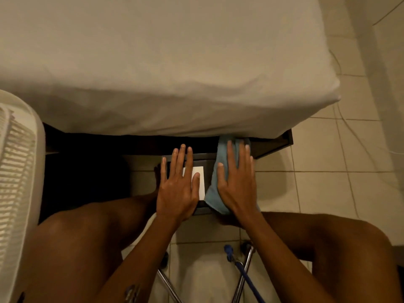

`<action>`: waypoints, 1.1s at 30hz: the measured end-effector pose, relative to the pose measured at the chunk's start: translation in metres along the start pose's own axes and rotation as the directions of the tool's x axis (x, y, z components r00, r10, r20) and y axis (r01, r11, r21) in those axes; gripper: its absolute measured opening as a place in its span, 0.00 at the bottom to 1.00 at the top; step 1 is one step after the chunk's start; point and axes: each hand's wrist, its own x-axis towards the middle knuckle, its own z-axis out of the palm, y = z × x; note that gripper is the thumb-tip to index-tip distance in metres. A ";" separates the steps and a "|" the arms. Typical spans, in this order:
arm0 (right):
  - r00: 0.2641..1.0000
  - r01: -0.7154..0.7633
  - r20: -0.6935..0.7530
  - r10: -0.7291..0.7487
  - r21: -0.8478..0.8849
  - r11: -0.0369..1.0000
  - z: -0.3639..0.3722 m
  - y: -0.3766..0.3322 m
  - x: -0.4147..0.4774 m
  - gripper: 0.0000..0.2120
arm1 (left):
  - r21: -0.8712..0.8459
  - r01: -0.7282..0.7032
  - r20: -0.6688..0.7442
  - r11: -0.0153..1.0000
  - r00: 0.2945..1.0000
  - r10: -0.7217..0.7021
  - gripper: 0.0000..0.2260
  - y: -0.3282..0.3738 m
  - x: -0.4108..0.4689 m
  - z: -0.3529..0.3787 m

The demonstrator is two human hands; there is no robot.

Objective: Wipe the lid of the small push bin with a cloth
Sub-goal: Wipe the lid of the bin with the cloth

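Note:
A small dark push bin [202,209] stands on the tiled floor between my knees, its lid [209,169] dark with a white panel [200,171] in the middle. My left hand [178,186] lies flat on the lid's left half, fingers spread, partly covering the white panel. My right hand [237,180] presses flat on a light blue cloth [215,200] that covers the lid's right side. The cloth sticks out past my fingertips toward the bed and hangs over the bin's near right corner.
A bed with a white sheet [175,73] fills the space ahead, its dark frame [273,147] just beyond the bin. A white fan [17,171] stands at the left. Metal chair legs [244,276] and a blue cord [247,278] are below. Thin cables [347,136] cross the tiles at right.

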 end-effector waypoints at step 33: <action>0.962 0.258 0.028 -0.271 0.221 0.940 -0.019 0.007 -0.026 0.27 | -0.175 0.002 -0.042 0.984 0.999 -0.009 0.27 -0.003 0.005 -0.001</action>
